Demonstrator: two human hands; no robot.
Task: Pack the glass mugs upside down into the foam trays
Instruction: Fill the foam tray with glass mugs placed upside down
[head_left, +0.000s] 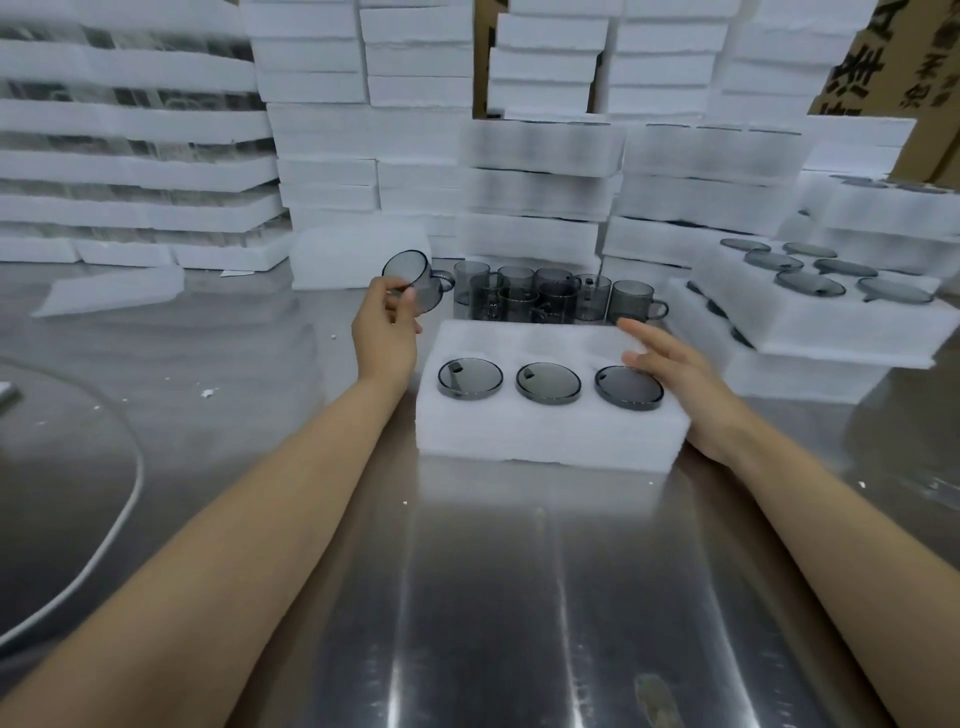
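Three mugs in tray, one mug in left hand

near tabletop: bare steel, wide open.
left of foam tray: open, only a white cable far out.
behind tray: upright mugs crowd close.
right: filled tray stack just beside.
back: foam stacks wall it.
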